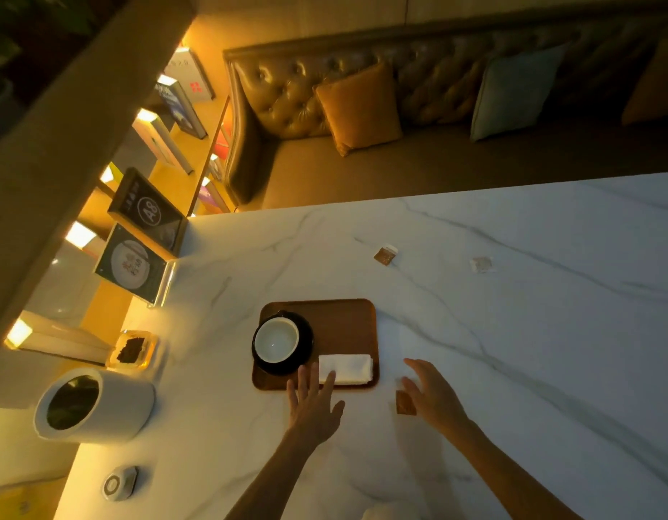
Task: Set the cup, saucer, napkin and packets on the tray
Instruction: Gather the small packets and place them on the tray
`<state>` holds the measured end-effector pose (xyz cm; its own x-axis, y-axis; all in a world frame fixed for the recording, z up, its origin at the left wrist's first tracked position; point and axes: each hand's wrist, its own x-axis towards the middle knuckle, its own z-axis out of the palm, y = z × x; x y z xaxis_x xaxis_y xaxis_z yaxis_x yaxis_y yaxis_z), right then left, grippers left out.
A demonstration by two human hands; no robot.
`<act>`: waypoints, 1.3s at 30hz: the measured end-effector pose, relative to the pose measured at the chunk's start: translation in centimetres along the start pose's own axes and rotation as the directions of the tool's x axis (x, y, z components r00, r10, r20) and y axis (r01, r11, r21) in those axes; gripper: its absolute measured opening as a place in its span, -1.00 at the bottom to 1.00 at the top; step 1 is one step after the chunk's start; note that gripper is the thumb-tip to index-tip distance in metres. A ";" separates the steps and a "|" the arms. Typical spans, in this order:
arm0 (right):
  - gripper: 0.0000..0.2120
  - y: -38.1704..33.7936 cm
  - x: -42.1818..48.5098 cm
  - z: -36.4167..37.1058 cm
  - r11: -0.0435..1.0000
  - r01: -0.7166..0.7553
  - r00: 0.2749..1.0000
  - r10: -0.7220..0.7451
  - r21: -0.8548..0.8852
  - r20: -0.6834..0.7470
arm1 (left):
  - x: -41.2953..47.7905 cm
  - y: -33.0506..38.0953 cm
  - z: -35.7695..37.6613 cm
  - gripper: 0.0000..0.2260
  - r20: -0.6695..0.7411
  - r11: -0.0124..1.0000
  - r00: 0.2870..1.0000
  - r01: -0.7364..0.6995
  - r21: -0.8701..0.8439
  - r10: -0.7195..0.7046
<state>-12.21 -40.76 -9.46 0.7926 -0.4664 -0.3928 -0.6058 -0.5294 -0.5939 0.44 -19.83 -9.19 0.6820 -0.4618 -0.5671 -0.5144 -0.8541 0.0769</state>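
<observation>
So the cup [277, 338] on its dark saucer [306, 354] and the folded napkin [346, 368] are already sitting on the wooden tray [347, 317], which leaves the packets. The closest one is the brown packet [405, 403], flat on the marble table [512, 332] just right of the tray's near corner, and your right hand [433, 395] is practically on top of it, fingers spread and nothing pinched yet. Your left hand [313, 403] is open too, fingertips over the tray's near edge by the napkin, so it's the worse pick here. The packet's long side runs roughly toward and away from you. The other brown packet [385, 254] and the white packet [482, 264] lie well beyond the tray, off to the right, so I'd say that's a right-hand reach too.
</observation>
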 end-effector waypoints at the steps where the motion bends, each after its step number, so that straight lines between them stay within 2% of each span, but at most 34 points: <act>1: -0.54 0.9 -0.6 -0.9 1.000 -0.017 1.000 0.017 0.013 -0.021 | 0.0 0.2 -0.1 -0.40 -0.002 1.000 1.000 -0.005 0.011 0.005; 11: -0.51 8.2 -5.8 -7.0 0.971 -0.228 0.965 0.236 0.073 -0.115 | 0.5 5.2 -0.4 -0.43 -0.026 0.991 0.991 -0.128 0.050 0.129; 16: -0.58 8.8 -6.6 -7.2 0.941 -0.292 0.943 0.313 0.168 -0.113 | 0.8 8.0 -0.1 -0.46 -0.011 0.982 0.982 -0.187 0.023 0.188; 22: -0.77 7.3 -5.3 -4.7 0.886 -0.420 0.899 0.436 0.195 -0.046 | 1.4 10.6 0.8 -0.66 -0.043 0.961 0.986 -0.168 -0.222 0.162; 27: -0.88 5.2 -2.9 -1.2 0.796 -0.574 0.814 0.581 0.194 0.026 | 2.6 11.9 2.2 -0.70 0.072 0.890 0.993 -0.049 -0.453 0.092; 31: -0.88 4.4 -1.5 1.9 0.716 -0.652 0.754 0.648 0.251 0.110 | 3.2 12.7 3.0 -0.73 0.129 0.811 0.989 0.022 -0.584 0.066; 34: -0.81 4.0 -0.9 3.3 0.654 -0.685 0.716 0.686 0.320 0.131 | 3.3 12.9 3.4 -0.70 0.172 0.706 0.985 0.108 -0.700 0.019; 36: -0.81 4.0 -0.9 3.6 0.638 -0.685 0.711 0.691 0.351 0.130 | 3.3 12.9 3.7 -0.68 0.265 0.587 0.964 0.229 -0.777 -0.025; 39: -0.85 4.4 -1.1 3.7 0.667 -0.651 0.744 0.654 0.362 0.135 | 3.1 12.6 3.8 -0.68 0.445 0.368 0.895 0.423 -0.828 -0.026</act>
<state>-15.50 -39.95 -14.23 0.2029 -0.5981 -0.7753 -0.8952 0.2075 -0.3944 -5.85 -31.11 -13.07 0.3921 -0.2850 -0.8747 0.5294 -0.7076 0.4679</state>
